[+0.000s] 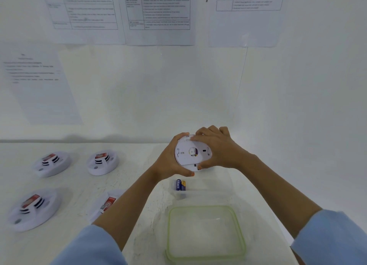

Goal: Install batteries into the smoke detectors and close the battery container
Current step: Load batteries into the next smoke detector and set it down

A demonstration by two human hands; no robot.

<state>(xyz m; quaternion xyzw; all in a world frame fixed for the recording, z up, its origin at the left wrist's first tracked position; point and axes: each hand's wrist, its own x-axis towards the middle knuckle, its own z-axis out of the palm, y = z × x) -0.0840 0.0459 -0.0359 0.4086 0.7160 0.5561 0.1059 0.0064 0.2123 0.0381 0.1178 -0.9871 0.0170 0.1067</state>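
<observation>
A white round smoke detector (188, 155) is held above the table with its back side facing me. My left hand (170, 161) grips its left and lower rim. My right hand (216, 145) covers its right side and top, fingers curled over the edge. Below the hands, blue-and-yellow batteries (181, 185) stand in the far left corner of a clear plastic container (208, 193). The container's clear lid with a green rim (206, 233) lies on the table in front of it, near me.
Several more smoke detectors sit face up on the white table at left: two at the back (52, 163) (103, 162) and two nearer (33, 208) (107, 204), one partly behind my left forearm. Printed sheets (158, 14) hang on the wall behind.
</observation>
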